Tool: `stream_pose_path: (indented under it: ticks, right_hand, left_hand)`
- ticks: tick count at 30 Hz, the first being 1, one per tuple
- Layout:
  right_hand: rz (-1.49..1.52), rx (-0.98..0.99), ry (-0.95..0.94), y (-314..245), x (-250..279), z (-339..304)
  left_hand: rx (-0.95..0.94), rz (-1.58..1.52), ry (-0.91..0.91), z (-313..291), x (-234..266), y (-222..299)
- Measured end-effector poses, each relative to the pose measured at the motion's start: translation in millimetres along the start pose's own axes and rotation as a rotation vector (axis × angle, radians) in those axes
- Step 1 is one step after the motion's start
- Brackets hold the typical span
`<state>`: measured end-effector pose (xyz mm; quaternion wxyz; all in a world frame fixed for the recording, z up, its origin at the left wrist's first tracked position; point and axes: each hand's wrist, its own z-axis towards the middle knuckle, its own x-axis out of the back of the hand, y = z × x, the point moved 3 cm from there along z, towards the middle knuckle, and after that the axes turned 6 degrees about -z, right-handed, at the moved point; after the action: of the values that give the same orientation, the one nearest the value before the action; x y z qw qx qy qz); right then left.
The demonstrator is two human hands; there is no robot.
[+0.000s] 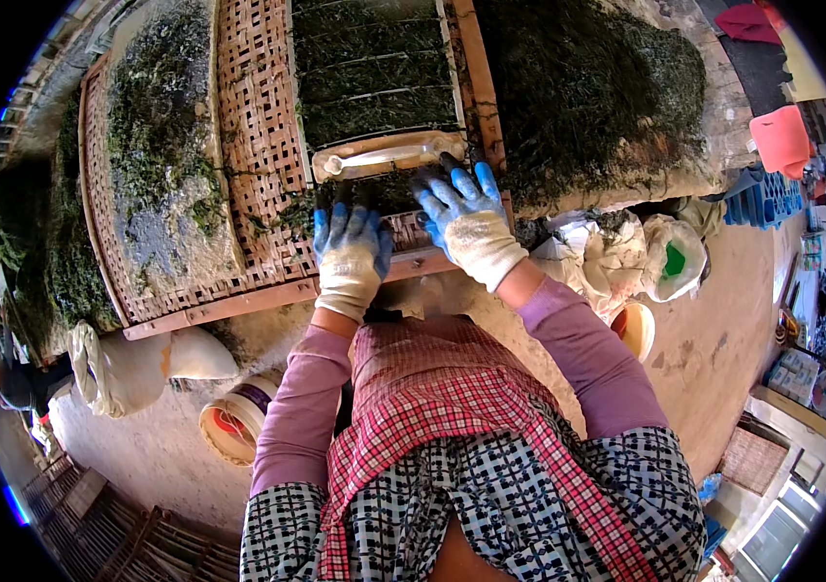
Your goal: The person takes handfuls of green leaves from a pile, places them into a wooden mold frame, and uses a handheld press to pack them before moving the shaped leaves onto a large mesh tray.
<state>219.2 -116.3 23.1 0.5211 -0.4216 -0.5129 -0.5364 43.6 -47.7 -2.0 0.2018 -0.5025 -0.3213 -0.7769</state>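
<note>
Both my hands wear white knit gloves coated blue on the fingers, darkly stained at the tips. My left hand (347, 252) lies with fingers stretched over the near end of a strip of dark green shredded plant matter (374, 73). Beside it, to the right, my right hand (469, 221) spreads its fingers over the same end. Neither hand holds anything I can see. Just beyond my fingertips is a pale handle-like bar (388, 155) across a narrow frame (293, 87) divided by thin crosswise strips. Under it lies a woven slatted tray (258, 126) with a wooden rim.
A dark green heap (587, 107) covers the bench to the right, and a greenish slab (165, 145) lies at left. White sacks (165, 364) and a bucket (236, 422) stand on the floor left; bags (670, 257) and another bucket (638, 330) stand right. Blue crates (764, 202) are farther right.
</note>
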Motion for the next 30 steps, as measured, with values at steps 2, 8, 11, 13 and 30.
stream_pose_path:
  ticks: [2,8,11,13,30]
  right_hand:
    - [-0.281,-0.040,0.025,22,-53,-22]
    - [-0.046,-0.153,-0.176,15,-6,-10]
    - [-0.052,-0.140,-0.140,23,-31,-19]
    - [-0.093,-0.121,-0.043,29,-37,-25]
    - [0.030,-0.424,-0.009,48,-16,8]
  left_hand:
    - [-0.007,0.038,0.019,-3,-2,-20]
    - [-0.006,0.035,0.015,9,11,1]
    - [-0.034,-0.024,-0.070,6,-13,20]
    - [-0.007,-0.009,-0.094,6,-15,14]
    - [-0.071,0.004,-0.379,23,-77,78]
